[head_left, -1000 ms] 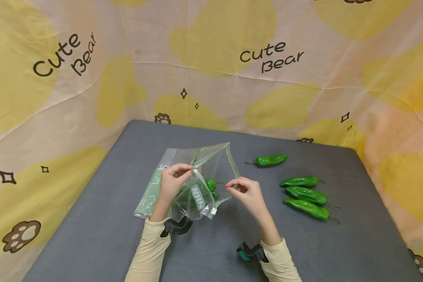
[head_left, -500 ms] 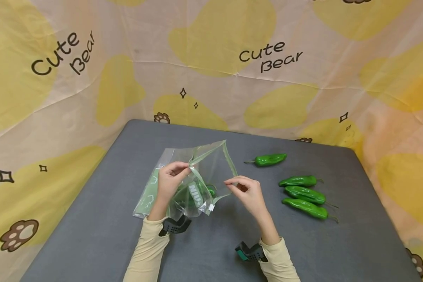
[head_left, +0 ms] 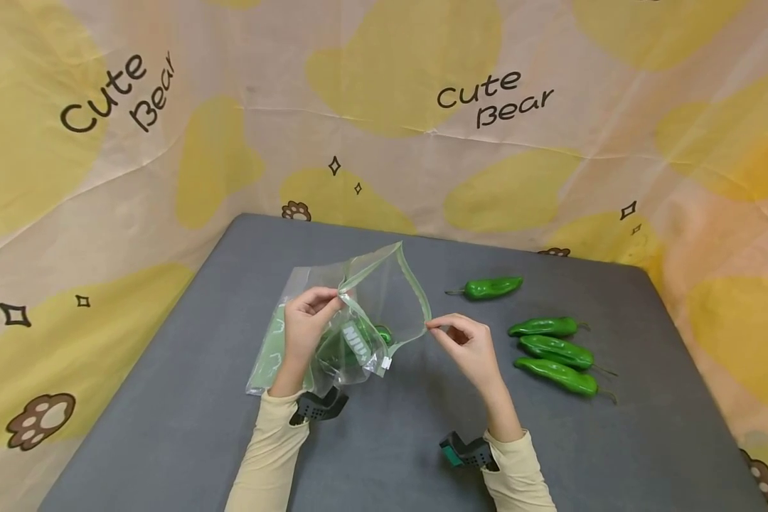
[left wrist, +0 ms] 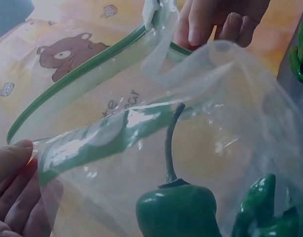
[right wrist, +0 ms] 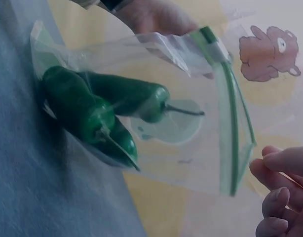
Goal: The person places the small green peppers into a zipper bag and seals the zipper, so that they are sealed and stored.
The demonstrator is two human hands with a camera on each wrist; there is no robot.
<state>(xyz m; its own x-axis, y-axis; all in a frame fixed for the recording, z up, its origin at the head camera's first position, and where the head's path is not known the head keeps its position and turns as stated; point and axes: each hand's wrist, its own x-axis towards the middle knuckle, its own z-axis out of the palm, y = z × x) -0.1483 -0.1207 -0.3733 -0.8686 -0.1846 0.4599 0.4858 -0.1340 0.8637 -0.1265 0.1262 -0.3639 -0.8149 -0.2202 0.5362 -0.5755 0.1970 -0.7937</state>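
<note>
A clear zip bag [head_left: 374, 302] with green-edged opening and a white slider [head_left: 386, 363] is spread wide in the head view. My left hand [head_left: 304, 327] pinches its rim between thumb and fingertips on the left. The right hand [head_left: 467, 348] pinches the opposite rim, which is drawn to a point at the fingertips in the right wrist view. Through the film, green peppers [right wrist: 77, 103] show lying in the bag, their stems toward the opening. One pepper [left wrist: 177, 212] stands out in the left wrist view with its long stem up.
On the grey table [head_left: 384, 462], three green peppers [head_left: 553, 350] lie side by side at the right. Another pepper [head_left: 493, 288] lies farther back, behind the right hand. A yellow patterned cloth [head_left: 384, 107] hangs around the table's back and sides.
A pepper's stem by my right fingertips a second ago is now inside the bag. My right hand has moved slightly right onto the rim, and the opening is pulled wider.
</note>
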